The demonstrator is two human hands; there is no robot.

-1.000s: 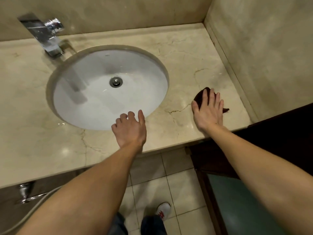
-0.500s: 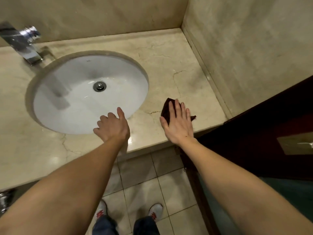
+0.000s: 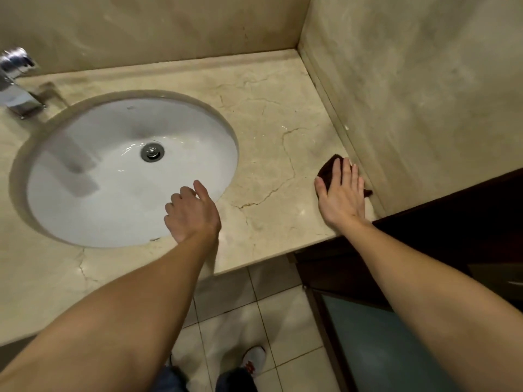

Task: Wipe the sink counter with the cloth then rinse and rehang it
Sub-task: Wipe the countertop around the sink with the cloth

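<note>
A small dark brown cloth (image 3: 328, 169) lies on the beige marble counter (image 3: 268, 123) at its right end, close to the side wall. My right hand (image 3: 341, 193) presses flat on the cloth, fingers together and stretched out, covering most of it. My left hand (image 3: 191, 213) rests on the counter at the front rim of the white oval sink (image 3: 113, 179), fingers loosely curled over the rim and holding nothing.
A chrome faucet (image 3: 17, 86) stands at the back left of the sink, with the drain (image 3: 152, 152) in the basin's middle. A marble wall (image 3: 410, 94) bounds the counter on the right. A dark wooden door (image 3: 452, 236) stands below right. Tiled floor and my shoes lie beneath.
My right hand has slid the cloth to the right, from near the sink's edge to the side wall. My left hand stays at the sink's front rim.
</note>
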